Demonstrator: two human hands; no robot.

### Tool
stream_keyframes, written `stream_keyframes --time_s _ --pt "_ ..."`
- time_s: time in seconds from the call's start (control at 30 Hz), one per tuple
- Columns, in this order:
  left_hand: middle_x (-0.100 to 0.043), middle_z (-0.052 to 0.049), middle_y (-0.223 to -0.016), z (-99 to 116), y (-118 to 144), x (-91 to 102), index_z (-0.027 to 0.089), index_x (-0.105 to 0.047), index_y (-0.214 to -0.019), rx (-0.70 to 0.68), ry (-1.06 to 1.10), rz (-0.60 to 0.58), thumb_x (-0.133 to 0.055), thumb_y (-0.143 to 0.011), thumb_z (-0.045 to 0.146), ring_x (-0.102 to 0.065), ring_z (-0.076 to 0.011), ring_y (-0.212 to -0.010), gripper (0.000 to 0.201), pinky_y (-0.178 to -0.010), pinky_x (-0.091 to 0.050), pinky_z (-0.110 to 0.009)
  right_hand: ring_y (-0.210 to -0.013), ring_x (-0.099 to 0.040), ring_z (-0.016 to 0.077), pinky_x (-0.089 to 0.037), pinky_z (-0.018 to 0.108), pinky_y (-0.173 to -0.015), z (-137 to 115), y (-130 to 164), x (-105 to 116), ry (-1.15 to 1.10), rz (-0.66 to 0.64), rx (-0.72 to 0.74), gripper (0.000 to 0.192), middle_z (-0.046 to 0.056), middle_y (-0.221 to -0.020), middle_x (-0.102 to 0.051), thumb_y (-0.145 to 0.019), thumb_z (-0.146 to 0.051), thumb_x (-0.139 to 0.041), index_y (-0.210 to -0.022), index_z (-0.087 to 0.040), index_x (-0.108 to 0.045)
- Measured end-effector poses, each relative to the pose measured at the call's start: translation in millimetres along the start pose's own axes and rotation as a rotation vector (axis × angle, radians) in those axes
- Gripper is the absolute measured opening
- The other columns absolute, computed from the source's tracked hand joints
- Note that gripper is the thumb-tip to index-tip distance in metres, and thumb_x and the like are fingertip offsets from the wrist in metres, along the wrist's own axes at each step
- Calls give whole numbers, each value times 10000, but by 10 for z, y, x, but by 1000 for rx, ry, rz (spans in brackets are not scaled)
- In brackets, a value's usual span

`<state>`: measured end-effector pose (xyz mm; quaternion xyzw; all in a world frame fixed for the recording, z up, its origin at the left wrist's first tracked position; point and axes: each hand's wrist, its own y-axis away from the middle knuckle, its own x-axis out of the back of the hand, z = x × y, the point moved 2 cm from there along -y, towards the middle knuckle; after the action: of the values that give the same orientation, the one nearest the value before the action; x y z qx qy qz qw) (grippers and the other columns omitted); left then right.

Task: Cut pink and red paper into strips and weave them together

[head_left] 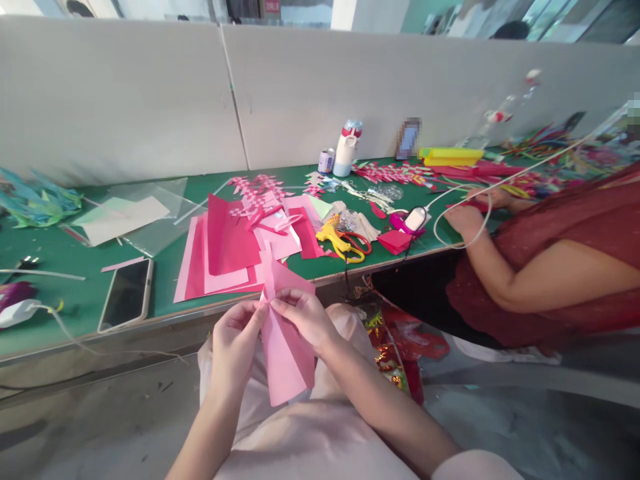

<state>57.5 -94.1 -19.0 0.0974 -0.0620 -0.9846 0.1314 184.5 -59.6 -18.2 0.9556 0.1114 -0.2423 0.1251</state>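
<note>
A phone (126,294) lies left of the paper stack (225,257) on the table (60,253), scissors (345,241) right.

Paper-craft workshop, green workbench (60,253), pink paper sheets (225,257), scissors (345,243), partition boards (350,87)

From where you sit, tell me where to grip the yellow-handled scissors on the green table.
Grip the scissors by their yellow handle loops, coming from the near table edge. They lie flat among paper scraps, loops apparently toward you and uncovered; the red scissors crowd their right side.

one phone (126,294), one scissors (345,241), two bottles (347,148)
</note>
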Motion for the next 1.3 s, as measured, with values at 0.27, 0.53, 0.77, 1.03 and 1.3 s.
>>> stream_keyframes --time_s 0.27,0.53,0.77,1.03,1.3 --pt "-644 -8 -752 -16 4 0 163 -669 -760 -1 38 55 -771 -676 357 -545 -108 -697 235 -642 -444 -201 -652 -517 100 -407 242 -645 -6 56 -65 -56 8 -32 294 -22 -703 -611 -594 -369 -805 -730 -169 -638" --pt "-651 -21 -779 7 -19 33 164 -667 -796 -16 -3 47 -762 -683 365 -558 -122 -696 249 -633 -451 -214 -647 -551 96 -422 226 -634 2 24 -3 -66 -16 -98 320 -14 -690 -633 -545 -354 -842 -726 -153 -670" --pt "-659 -33 -769 4 -41 74 166 -685 -896 -16 -139 -16 -737 -697 414 -582 -149 -717 323 -659 -466 -239 -616 -543 83 -418 221 -616 -12 4 52 37 -33 -106 349 -13 -679 -634 -544 -393 -836 -725 -139 -679" --pt "-660 -21 -774 -11 -31 73 160 -658 -797 34 -66 -25 -765 -672 385 -568 -122 -686 279 -633 -449 -214 -645 -527 101 -402 238 -634 23 3 44 64 -4 -26 318 -13 -680 -615 -573 -391 -816 -709 -152 -657" --pt "-649 -14 -742 -13 -5 26 163 -640 -760 57 25 30 -782 -647 377 -562 -116 -661 281 -616 -461 -210 -676 -518 108 -410 233 -662 72 16 17 6 23 -5 294 -16 -705 -601 -580 -385 -819 -701 -179 -647"
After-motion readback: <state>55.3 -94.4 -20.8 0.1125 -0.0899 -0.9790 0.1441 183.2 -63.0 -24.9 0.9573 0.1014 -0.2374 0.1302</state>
